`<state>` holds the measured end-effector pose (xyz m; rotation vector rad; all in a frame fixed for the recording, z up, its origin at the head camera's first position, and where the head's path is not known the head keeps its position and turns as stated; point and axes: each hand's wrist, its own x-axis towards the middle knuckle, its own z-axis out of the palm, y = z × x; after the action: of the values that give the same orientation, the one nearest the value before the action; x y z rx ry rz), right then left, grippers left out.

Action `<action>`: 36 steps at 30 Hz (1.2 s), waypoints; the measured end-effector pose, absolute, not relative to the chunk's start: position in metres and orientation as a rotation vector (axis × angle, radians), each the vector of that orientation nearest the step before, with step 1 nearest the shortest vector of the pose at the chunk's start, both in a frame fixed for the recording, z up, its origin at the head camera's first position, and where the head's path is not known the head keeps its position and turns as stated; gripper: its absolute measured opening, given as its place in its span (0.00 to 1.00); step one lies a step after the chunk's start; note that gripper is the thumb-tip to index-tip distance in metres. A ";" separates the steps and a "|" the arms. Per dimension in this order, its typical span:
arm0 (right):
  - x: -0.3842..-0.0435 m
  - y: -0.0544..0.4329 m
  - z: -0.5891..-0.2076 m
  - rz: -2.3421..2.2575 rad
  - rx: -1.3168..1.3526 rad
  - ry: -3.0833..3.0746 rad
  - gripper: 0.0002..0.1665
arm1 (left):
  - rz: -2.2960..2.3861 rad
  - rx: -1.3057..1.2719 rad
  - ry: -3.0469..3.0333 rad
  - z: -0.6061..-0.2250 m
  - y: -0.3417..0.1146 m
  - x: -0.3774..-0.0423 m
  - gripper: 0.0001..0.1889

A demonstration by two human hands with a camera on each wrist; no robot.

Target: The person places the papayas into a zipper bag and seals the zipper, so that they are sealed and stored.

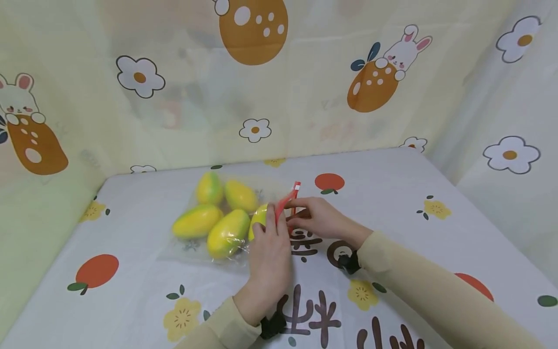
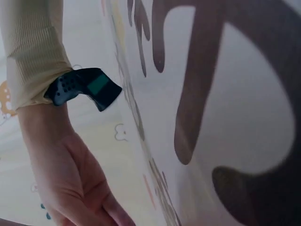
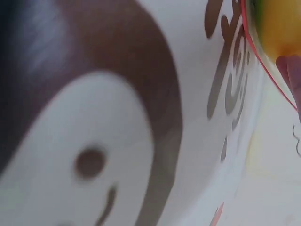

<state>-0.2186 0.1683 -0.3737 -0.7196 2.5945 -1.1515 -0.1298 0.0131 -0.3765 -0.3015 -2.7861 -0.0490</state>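
Note:
A clear plastic zip bag [image 1: 174, 254] with a red strip along its opening lies on the table, holding several yellow-green mangoes [image 1: 228, 233]. My left hand [image 1: 271, 259] grips the bag's right side, its fingers over the red strip [image 1: 284, 199]. Just right of it, my right hand [image 1: 320, 217] pinches the same strip between thumb and forefinger, below its upper end. The left wrist view shows the right hand [image 2: 70, 179] with its fingertips cut off. In the right wrist view, a fingertip [image 3: 292, 70] overlaps a mango [image 3: 277, 28] behind the red strip [image 3: 263, 66].
A white printed cloth [image 1: 131, 310] covers the table, with fruit, flowers and brown lettering on it. Patterned curtains [image 1: 196, 106] close off the back and sides. A black wrist device [image 1: 273, 325] sits under the left cuff, another [image 1: 349, 264] under the right.

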 end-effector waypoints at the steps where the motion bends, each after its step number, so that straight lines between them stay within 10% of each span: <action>1: -0.217 0.172 -0.372 -1.157 -0.724 2.593 0.24 | -0.044 -0.305 -2.778 -0.377 0.013 -0.129 0.33; 16: -0.234 0.225 -0.356 -1.303 -0.490 2.642 0.20 | -0.094 -0.315 -2.877 -0.382 0.016 -0.123 0.33; 36: -0.275 0.176 -0.366 -1.339 -0.155 2.533 0.28 | 0.040 -0.197 -2.960 -0.383 0.018 -0.131 0.23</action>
<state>-0.2753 0.1760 -0.3658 -0.1546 2.5332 -1.3394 -0.1314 0.0176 -0.3829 -0.1975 -2.9597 0.0400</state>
